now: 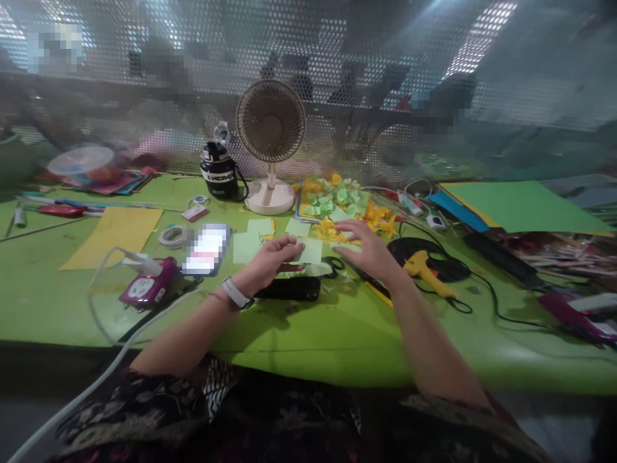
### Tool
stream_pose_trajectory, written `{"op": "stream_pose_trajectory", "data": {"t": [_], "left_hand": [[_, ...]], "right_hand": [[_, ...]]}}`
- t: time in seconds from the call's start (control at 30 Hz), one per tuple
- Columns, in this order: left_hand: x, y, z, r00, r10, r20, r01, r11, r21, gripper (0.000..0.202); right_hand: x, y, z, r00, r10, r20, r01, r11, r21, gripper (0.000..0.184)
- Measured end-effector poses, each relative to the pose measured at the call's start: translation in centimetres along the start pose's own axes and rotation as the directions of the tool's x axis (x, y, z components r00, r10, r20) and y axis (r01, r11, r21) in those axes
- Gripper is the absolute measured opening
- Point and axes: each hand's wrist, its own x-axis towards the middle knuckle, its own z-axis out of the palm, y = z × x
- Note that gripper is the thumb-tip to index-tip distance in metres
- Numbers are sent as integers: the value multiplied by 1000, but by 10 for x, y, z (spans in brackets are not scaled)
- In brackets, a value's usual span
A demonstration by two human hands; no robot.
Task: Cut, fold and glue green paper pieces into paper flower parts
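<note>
My left hand [270, 260], with a white watch on its wrist, pinches a pale green paper square [311, 251] over the green table [299, 328]. My right hand [366, 247] hovers with fingers spread just right of that square, above small yellow paper pieces. More pale green squares [248, 244] lie flat to the left. A heap of folded green and yellow paper flowers [340, 202] sits behind my hands. Black scissors [332, 263] and a black case [289, 289] lie under my left hand.
A small desk fan [270, 145] and a black jug [219, 170] stand at the back. A yellow glue gun [427, 270] with black cable lies to the right, below coloured paper sheets [515, 206]. At left are a yellow sheet [116, 235], tape rolls [173, 236] and a pink power socket [144, 286].
</note>
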Motion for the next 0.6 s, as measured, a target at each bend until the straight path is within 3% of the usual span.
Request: {"op": "stream_pose_trajectory", "data": {"t": [0.07, 0.17, 0.43, 0.6], "left_hand": [[0, -1, 1, 1000, 4, 3, -4, 1000, -15, 38], [0, -2, 2, 999, 6, 37, -5, 999, -36, 35], [-3, -5, 3, 991, -14, 134, 29, 994, -107, 27], [-2, -9, 3, 991, 18, 134, -2, 993, -121, 22]], "right_hand": [[-4, -17, 9, 981, -185, 61, 179, 979, 94, 48], [-8, -28, 21, 965, -260, 43, 254, 960, 122, 43], [-8, -23, 31, 952, -299, -62, 305, 925, 226, 20], [-10, -30, 41, 970, -175, -167, 217, 935, 280, 8]]}}
